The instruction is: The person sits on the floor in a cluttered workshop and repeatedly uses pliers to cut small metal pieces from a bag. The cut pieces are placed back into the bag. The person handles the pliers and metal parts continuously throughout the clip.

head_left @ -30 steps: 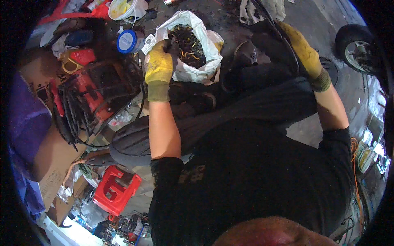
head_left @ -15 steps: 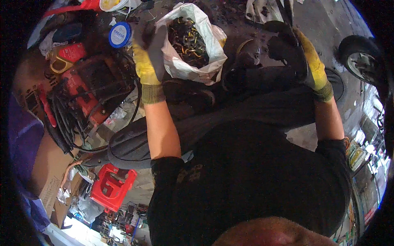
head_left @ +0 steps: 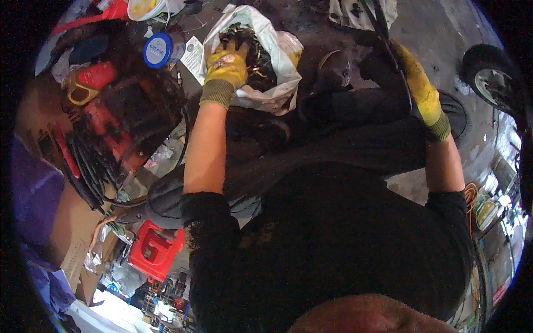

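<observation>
Small parts [head_left: 259, 71] lie beneath and beside the left hand [head_left: 227, 64], fingers slightly spread, hold unclear.

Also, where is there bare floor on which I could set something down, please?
Bare floor shows between the right hand and the wheel; a smaller patch, between trousers and shirt. The left is crowded: red machine, black cables, blue-lidded tub, and left hand in white bag.

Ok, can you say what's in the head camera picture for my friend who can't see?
A yellow-gloved left hand reaches into a white bag of small dark and yellowish pieces. The yellow-gloved right hand is beside a long black strip.
</observation>
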A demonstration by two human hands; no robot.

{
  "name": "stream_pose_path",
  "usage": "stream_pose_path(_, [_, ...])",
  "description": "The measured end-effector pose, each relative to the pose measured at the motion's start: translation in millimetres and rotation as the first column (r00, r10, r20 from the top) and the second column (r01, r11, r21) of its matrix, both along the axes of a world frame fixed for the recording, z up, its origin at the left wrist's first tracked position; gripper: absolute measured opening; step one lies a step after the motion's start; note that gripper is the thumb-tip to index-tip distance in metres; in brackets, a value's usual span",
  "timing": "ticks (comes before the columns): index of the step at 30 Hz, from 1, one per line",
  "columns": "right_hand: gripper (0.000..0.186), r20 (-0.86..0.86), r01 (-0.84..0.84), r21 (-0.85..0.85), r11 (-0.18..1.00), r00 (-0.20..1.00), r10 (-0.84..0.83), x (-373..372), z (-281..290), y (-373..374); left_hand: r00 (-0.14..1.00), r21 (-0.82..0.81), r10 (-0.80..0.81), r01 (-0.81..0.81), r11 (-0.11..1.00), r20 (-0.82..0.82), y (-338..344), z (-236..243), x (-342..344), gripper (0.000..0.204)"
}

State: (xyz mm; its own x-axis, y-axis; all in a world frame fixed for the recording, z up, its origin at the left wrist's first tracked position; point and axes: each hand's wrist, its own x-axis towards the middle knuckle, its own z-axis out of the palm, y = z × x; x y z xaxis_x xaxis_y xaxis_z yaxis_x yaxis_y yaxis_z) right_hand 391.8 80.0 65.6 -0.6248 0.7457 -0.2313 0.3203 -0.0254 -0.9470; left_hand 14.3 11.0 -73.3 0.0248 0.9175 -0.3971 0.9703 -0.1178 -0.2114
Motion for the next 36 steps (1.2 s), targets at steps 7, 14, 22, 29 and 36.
stream_pose_path(7, [0.060,-0.155,-0.005,0.134,0.991,0.988,0.026,20,-24,1,0.984,-0.087,0.053,-0.039,0.995,0.172,5,0,-19,0.052])
stream_pose_path(14, [0.059,0.145,-0.111,0.339,0.934,0.987,0.065,9,-9,1,0.998,0.051,0.043,-0.046,0.998,0.051,-14,-3,-10,0.059])
stream_pose_path(22, [0.052,0.235,-0.174,0.350,0.920,0.968,0.093,-3,-15,9,0.997,-0.128,0.074,-0.074,0.989,0.002,-2,16,11,0.065])
stream_pose_path(29, [0.050,0.271,-0.178,0.490,0.854,0.961,0.045,2,-22,6,0.994,-0.010,0.055,-0.055,0.998,0.099,-9,-12,5,0.045])
stream_pose_path(36, [0.053,0.213,-0.182,0.438,0.880,0.972,0.095,1,-38,9,0.845,0.169,0.155,-0.276,0.946,0.513,-35,-11,-12,0.036])
